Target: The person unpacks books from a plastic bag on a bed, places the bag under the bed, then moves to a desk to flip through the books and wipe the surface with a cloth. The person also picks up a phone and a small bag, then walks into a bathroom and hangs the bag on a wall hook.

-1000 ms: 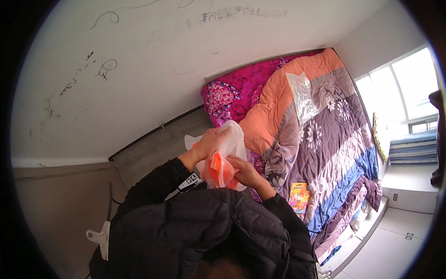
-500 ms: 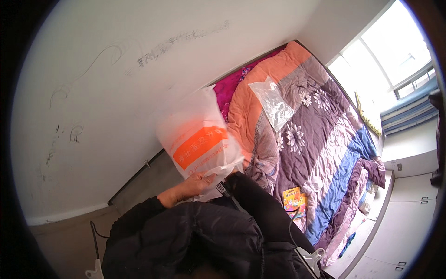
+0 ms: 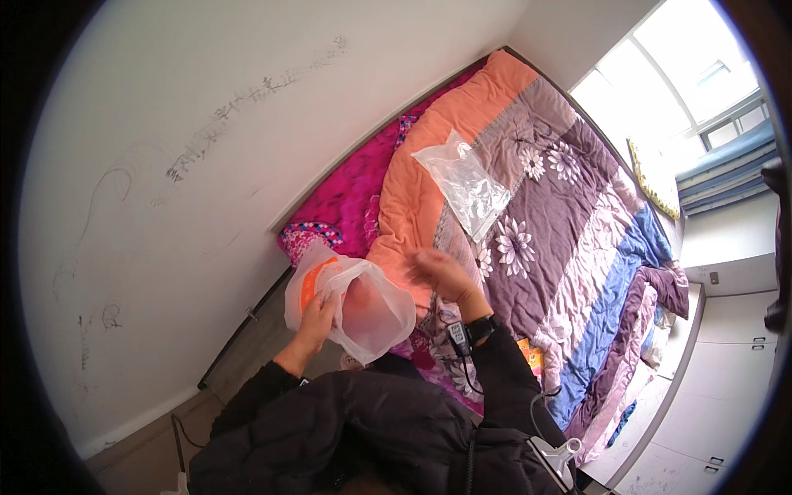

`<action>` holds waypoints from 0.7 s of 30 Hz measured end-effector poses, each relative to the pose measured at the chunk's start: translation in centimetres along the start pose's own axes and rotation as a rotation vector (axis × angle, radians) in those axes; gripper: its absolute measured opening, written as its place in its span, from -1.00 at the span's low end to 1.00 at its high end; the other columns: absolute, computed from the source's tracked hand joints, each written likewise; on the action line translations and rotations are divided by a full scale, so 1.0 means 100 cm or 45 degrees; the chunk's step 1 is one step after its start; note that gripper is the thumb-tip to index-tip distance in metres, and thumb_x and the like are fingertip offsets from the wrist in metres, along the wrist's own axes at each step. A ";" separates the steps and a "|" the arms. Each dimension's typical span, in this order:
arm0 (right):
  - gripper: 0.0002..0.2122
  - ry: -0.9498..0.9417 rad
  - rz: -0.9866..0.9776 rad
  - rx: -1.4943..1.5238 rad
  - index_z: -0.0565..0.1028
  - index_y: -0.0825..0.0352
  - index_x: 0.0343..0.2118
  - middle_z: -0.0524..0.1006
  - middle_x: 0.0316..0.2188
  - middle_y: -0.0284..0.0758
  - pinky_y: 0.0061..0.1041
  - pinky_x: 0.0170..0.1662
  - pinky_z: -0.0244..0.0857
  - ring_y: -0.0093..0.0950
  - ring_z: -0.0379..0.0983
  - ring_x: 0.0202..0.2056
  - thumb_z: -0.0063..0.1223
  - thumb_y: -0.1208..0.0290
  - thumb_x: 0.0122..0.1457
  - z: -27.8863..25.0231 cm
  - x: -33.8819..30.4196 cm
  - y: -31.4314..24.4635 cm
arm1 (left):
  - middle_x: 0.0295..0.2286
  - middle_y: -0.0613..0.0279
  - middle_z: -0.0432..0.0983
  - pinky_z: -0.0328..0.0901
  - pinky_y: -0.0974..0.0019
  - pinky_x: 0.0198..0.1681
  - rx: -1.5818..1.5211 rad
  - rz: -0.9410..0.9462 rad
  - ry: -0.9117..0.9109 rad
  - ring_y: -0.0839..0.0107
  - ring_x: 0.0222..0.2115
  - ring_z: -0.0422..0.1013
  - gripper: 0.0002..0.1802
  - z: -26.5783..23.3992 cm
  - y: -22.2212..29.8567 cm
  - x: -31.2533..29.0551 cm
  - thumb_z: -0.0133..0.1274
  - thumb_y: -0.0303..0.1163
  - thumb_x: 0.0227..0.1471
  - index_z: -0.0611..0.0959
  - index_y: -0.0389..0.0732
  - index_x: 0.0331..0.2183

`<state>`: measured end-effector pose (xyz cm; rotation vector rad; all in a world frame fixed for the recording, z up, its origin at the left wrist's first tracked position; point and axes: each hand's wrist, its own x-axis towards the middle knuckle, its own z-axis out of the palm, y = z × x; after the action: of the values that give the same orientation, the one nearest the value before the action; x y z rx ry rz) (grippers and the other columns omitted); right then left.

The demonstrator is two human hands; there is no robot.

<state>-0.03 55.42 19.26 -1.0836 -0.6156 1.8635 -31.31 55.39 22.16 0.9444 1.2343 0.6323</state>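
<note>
My left hand (image 3: 318, 323) is closed on the rim of a translucent white plastic bag (image 3: 384, 330) with an orange printed band. The bag's mouth gapes toward me, and its inside looks empty. My right hand (image 3: 445, 276) hovers to the right of the bag, over the bed's near side. It is somewhat blurred, with fingers loosely apart and nothing visible in them. On that wrist sits a black band with a small device. Beyond my hands, a clear plastic bag (image 3: 466, 186) lies flat on the patchwork quilt (image 3: 544, 235).
A magenta sheet (image 3: 342, 198) shows along the wall side of the bed. An orange-yellow booklet (image 3: 532, 359) lies near my right sleeve, partly covered. White cabinets (image 3: 726, 371) stand at the right, below a bright window (image 3: 685, 66). The scribbled wall (image 3: 206, 206) rises at the left.
The white bag has come down and turned, and its mouth now stands wide. My right hand has left it and moved up and right. My left hand still grips it.
</note>
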 end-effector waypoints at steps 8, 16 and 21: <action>-0.35 1.221 -0.164 0.655 -0.05 -0.04 0.30 0.15 0.21 -0.25 -0.34 -0.14 0.32 -0.30 0.32 -0.11 0.00 0.34 0.22 -0.171 0.077 0.061 | -0.61 0.52 0.33 0.12 0.54 -0.56 -0.086 -0.139 0.161 0.71 -0.64 0.20 -0.74 0.004 0.019 0.012 -0.06 -0.16 0.21 0.56 -0.15 -0.30; -0.54 1.245 -0.239 1.035 0.23 0.16 0.13 0.31 -0.01 -0.37 -0.38 -0.19 0.34 -0.36 0.33 -0.17 0.04 0.20 0.21 -0.210 0.130 0.078 | -0.62 0.54 0.32 0.11 0.57 -0.56 -0.113 -0.182 0.183 0.73 -0.63 0.19 -0.76 0.020 0.023 0.037 -0.07 -0.17 0.22 0.57 -0.12 -0.32; -0.75 1.592 -0.551 0.682 0.36 0.28 -0.14 0.43 -0.30 -0.35 -0.47 -0.33 0.37 -0.47 0.39 -0.27 0.09 0.36 0.17 -0.239 0.098 0.071 | -0.46 0.44 0.42 0.21 0.56 -0.42 -0.084 -0.138 0.122 0.69 -0.48 0.30 -0.72 0.034 0.031 0.045 -0.05 -0.21 0.21 0.56 -0.19 -0.16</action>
<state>15.22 60.18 -2.29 -1.3290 0.3528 0.6410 -26.64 59.82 22.79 0.7947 1.3326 0.6346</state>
